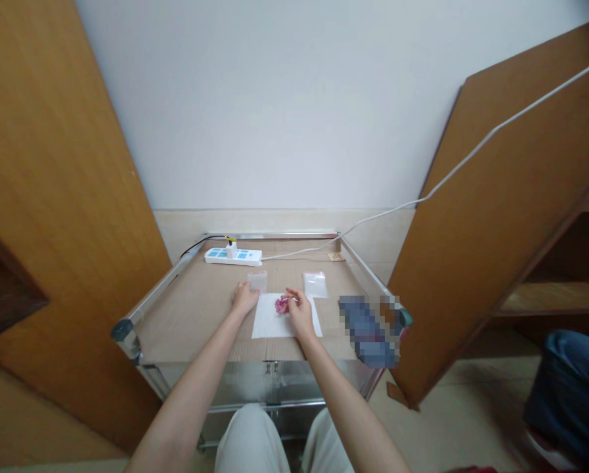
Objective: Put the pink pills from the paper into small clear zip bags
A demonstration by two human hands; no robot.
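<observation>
My right hand (pixel 299 312) is over a sheet of white paper (pixel 267 324), its fingers closed at a small bunched pink item (pixel 281 305) that looks like a string of beads; its exact kind is too small to make out. At the paper's upper left corner rests my left hand (pixel 245 299), thumb and fingers apart. It touches the lower left edge of a small clear plastic bag (pixel 258 281). A second clear plastic bag (pixel 315 284) lies flat just beyond the paper, to the right of my right hand.
Cardboard (pixel 186 315) covers the metal-framed cart top. A white power strip (pixel 242 257) with a plug lies at the back left, its cable (pixel 373 217) running right. A blurred dark object (pixel 368 332) lies at the right edge. Wooden panels stand on both sides; a person's leg (pixel 570 394) shows at right.
</observation>
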